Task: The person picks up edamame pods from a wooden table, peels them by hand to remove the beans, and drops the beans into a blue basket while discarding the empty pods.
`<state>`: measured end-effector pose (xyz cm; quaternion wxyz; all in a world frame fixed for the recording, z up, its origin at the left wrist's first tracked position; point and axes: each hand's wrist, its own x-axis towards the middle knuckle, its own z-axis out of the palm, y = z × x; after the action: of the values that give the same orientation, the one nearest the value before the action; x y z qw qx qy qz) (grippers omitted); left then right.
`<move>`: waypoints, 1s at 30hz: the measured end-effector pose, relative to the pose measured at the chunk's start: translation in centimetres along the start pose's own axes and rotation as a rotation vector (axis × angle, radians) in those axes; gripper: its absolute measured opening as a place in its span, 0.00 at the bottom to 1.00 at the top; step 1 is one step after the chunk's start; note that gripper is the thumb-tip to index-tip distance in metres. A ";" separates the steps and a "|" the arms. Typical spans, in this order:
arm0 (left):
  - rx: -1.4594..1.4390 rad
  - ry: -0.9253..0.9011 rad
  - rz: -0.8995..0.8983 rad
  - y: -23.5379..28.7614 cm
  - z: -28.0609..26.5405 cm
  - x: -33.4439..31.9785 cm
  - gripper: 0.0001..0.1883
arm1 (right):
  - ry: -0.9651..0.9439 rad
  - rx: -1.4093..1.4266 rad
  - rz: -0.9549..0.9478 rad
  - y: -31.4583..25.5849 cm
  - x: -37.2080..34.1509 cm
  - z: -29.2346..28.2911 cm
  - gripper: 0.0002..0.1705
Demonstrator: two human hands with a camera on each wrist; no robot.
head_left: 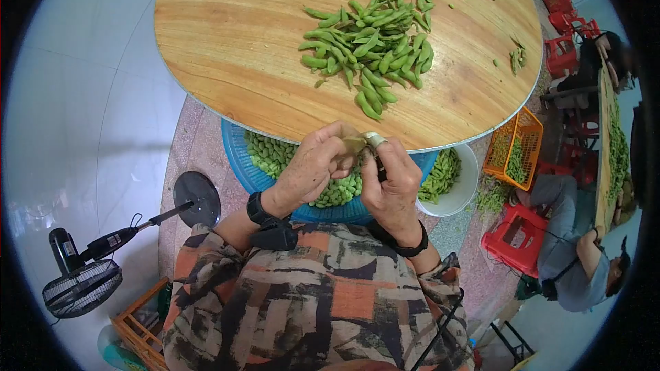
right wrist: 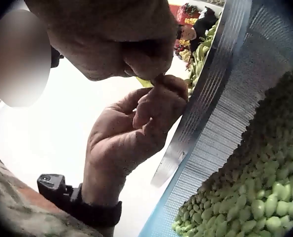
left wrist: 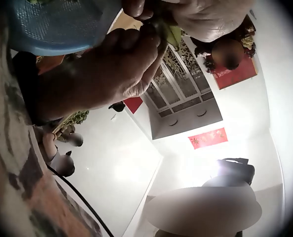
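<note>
In the head view my left hand and right hand meet at the table's near edge, fingertips together. Between them is a green edamame pod, pinched by the fingers of both hands. A pale wrap circles one right fingertip. The pod pokes out beyond the fingers in the left wrist view; only a sliver of it shows in the right wrist view. Directly below the hands sits a blue mesh basket holding many shelled green beans. A heap of unshelled pods lies on the wooden table ahead.
The round wooden table overhangs the basket. Right of the basket stands a white bucket with pods inside. Farther right are an orange crate, a red stool and a seated person. A fan stands at left.
</note>
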<state>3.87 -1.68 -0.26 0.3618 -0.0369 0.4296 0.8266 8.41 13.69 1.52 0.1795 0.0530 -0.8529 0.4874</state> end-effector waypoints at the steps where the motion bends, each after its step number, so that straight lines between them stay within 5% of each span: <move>1: -0.044 -0.053 0.008 -0.1 -0.2 0.0 0.09 | 0.001 0.001 0.000 0.1 0.1 -0.1 0.13; 14: -0.064 0.048 -0.016 0.0 0.1 -0.7 0.13 | -0.086 0.213 0.249 0.6 0.0 -1.6 0.11; 17: 0.297 -0.065 -0.049 1.8 0.0 -1.5 0.13 | -0.107 0.336 0.466 1.5 0.0 -5.6 0.10; 19: 1.020 -0.503 0.291 2.8 -1.1 -1.2 0.12 | -0.159 0.203 0.404 2.6 -0.4 -9.7 0.10; 22: 1.176 -0.348 0.376 5.0 -0.3 -0.6 0.08 | -0.219 -0.186 0.234 6.0 -2.4 -15.0 0.13; 23: 1.321 -0.276 0.529 5.5 -0.3 0.4 0.09 | -0.216 -0.190 0.232 6.9 -3.2 -16.0 0.13; 25: 1.497 -0.174 0.699 5.8 -0.3 2.8 0.10 | -0.324 -0.665 0.357 7.9 -4.1 -17.4 0.13; 26: 1.667 -0.058 0.867 5.9 -0.4 4.0 0.11 | -0.320 -0.669 0.355 7.8 -4.0 -17.4 0.13; 30: 1.743 -0.090 0.763 5.7 -0.5 5.8 0.10 | -0.133 -0.497 0.385 6.3 -3.0 -15.2 0.16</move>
<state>-4.11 -0.94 1.18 -0.0158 0.4203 0.8634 0.2785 13.36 29.68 2.31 0.0352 -0.1232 -0.9500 0.2847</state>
